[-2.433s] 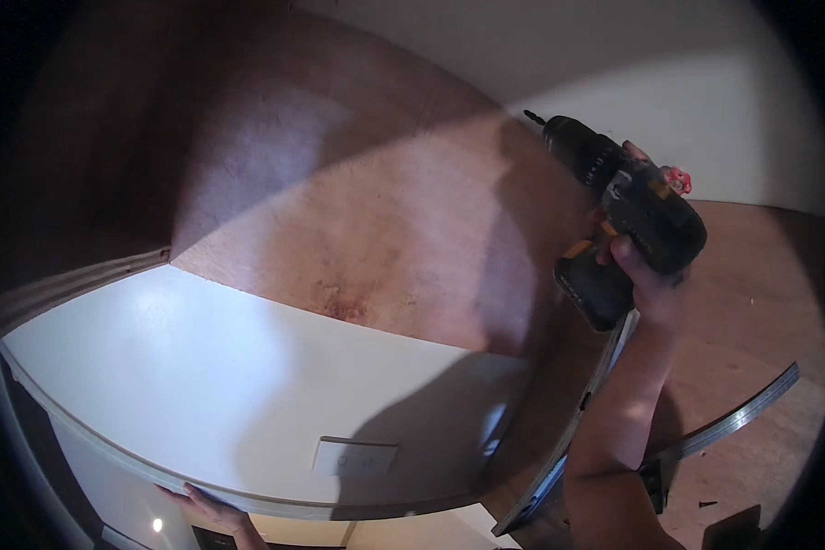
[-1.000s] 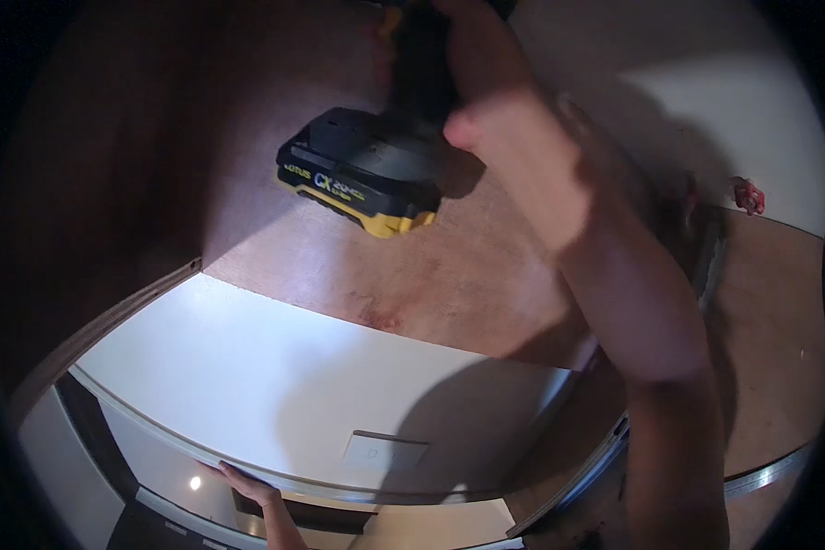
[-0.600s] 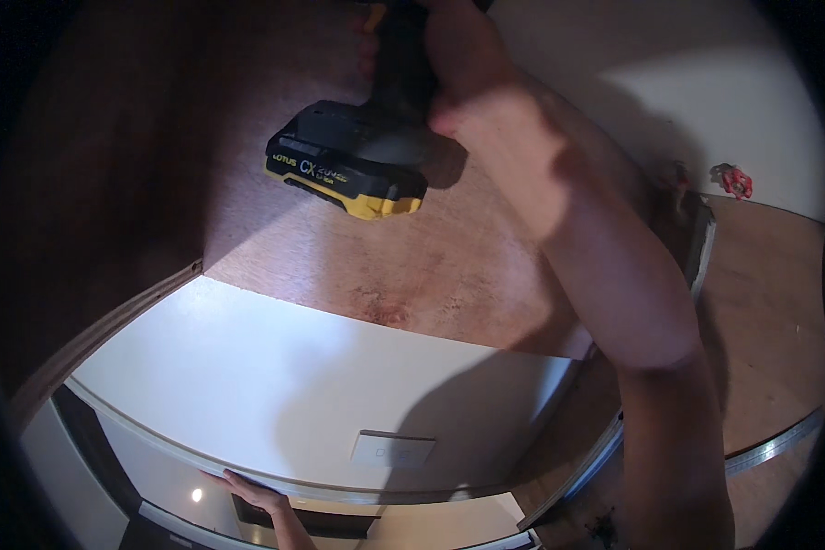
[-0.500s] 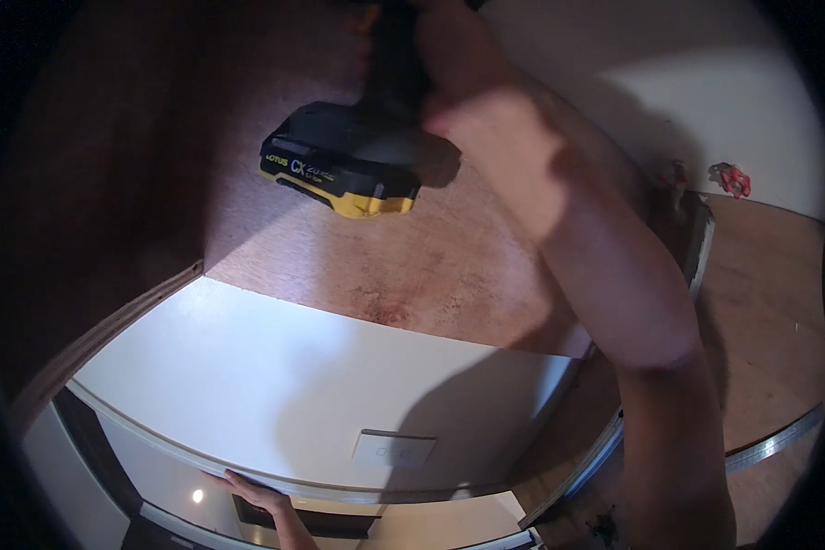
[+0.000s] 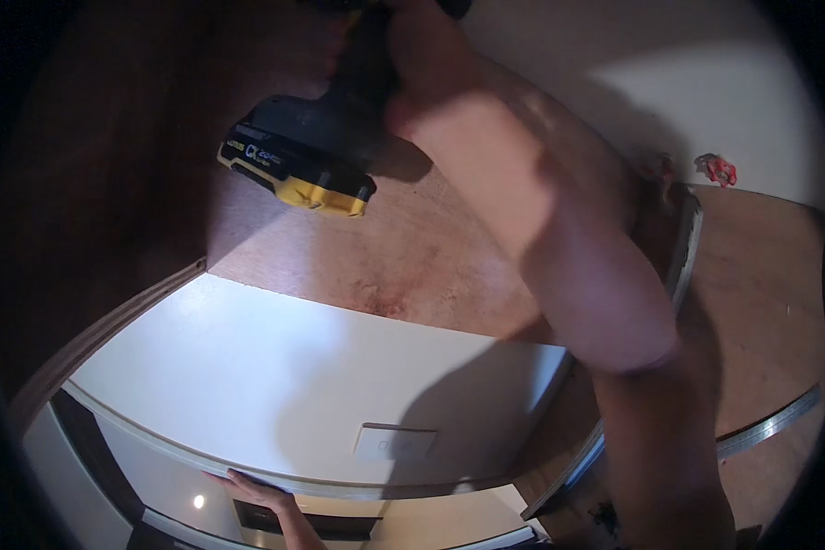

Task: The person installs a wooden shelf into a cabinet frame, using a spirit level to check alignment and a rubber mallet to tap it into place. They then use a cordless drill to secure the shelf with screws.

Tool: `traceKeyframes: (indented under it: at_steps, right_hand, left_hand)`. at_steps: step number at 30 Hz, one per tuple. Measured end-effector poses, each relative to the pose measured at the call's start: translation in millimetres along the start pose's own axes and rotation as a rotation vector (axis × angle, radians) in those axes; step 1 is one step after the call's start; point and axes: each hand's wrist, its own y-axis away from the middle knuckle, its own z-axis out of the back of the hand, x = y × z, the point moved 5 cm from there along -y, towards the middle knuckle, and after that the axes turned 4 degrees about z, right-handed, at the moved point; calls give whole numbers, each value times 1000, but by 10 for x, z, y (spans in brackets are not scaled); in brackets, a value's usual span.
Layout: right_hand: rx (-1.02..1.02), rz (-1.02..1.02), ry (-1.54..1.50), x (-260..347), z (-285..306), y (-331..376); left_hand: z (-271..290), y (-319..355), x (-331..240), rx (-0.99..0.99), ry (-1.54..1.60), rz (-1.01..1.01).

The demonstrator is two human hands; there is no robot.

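A black and yellow cordless drill (image 5: 298,156) is in my right hand (image 5: 426,60), which wraps round its handle at the top of the view. The drill's battery base points down and left; its front end is mostly out of view at the top edge. Behind it is a brown wood panel (image 5: 440,293). At the lower left, my left hand (image 5: 258,493) has its fingers stretched out along the lower edge of a white panel (image 5: 211,353), touching it. Part of those fingers is hidden by the edge.
A white switch plate (image 5: 394,444) sits on the white panel. Two red valve handles (image 5: 717,170) stick out by the pale wall (image 5: 752,101) at the right. A metal strip (image 5: 770,426) lies on the wooden surface at lower right. Dark wood (image 5: 101,174) encloses the left side.
The drill and my right hand have shifted a little to the left, and the forearm with them. My left hand stays at the white panel's edge.
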Motion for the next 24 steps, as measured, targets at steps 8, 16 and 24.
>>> traceKeyframes:
  at_steps: [8,16,24]
  right_hand:
    - [134,-2,-205,-30,-186,46]
    - [166,72,-48,-55,-76,-378]
    - [265,158,24,-53,-345,-119]
  left_hand:
    - [-205,133,-243,3,135,58]
    - [-186,58,-224,-28,152,-61]
    - [-111,24,-283,-39,180,-48]
